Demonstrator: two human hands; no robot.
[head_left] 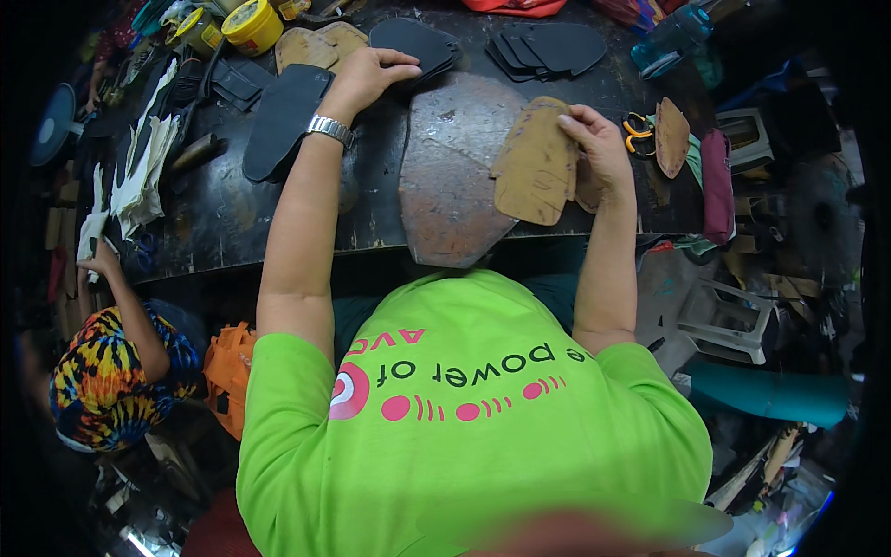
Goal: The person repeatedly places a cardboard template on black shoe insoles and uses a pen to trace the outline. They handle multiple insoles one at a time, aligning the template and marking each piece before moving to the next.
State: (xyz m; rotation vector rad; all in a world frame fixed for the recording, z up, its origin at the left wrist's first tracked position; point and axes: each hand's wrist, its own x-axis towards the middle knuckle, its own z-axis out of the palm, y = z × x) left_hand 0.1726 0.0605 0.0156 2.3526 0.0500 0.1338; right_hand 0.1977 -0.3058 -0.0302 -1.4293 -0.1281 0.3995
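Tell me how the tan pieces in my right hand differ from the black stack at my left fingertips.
The tan pieces look stained and marked; the black stack looks plainer. The tan pieces are in your right hand; the black stack lies on the table. Both look flat.

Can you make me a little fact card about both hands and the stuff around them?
Left hand: fingertips at a stack of flat black rounded pieces
Right hand: pinching flat brown shaped pieces
Between hands: worn grey-brown flat board, jutting past the table's near edge
Table: dark, scuffed table
Beside right hand: scissors with orange-and-black handles
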